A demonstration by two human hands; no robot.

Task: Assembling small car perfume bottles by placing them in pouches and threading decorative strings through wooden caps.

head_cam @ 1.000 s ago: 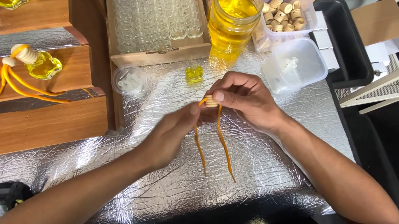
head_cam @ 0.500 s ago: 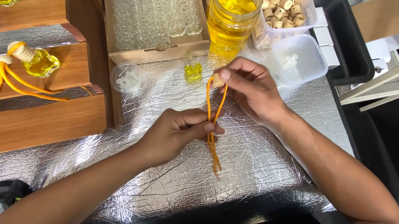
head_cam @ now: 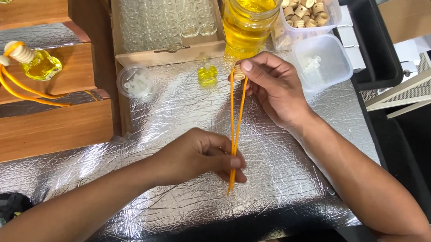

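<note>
My right hand [head_cam: 274, 87] pinches a small wooden cap [head_cam: 239, 75] with an orange cord [head_cam: 234, 120] looped through it. The two strands hang taut toward me. My left hand [head_cam: 199, 156] pinches both strands together near their free ends, which stick out below my fingers. Just beyond the cap stands a tiny glass bottle [head_cam: 208, 75] of yellow liquid on the silver foil mat [head_cam: 184, 113]. Both hands hover over the mat.
A large jar of yellow liquid [head_cam: 249, 16] stands behind. A cardboard box of empty glass bottles [head_cam: 163, 10] is at the back, tubs of wooden caps [head_cam: 305, 8] and plastic plugs [head_cam: 320, 62] to the right, a small round lid [head_cam: 135, 81] left. Wooden steps [head_cam: 36, 67] hold finished bottles with cords.
My hands have drawn apart: the right lifted the cap away toward the jar, the left slid down the cord toward me, pulling both strands straight and together.
</note>
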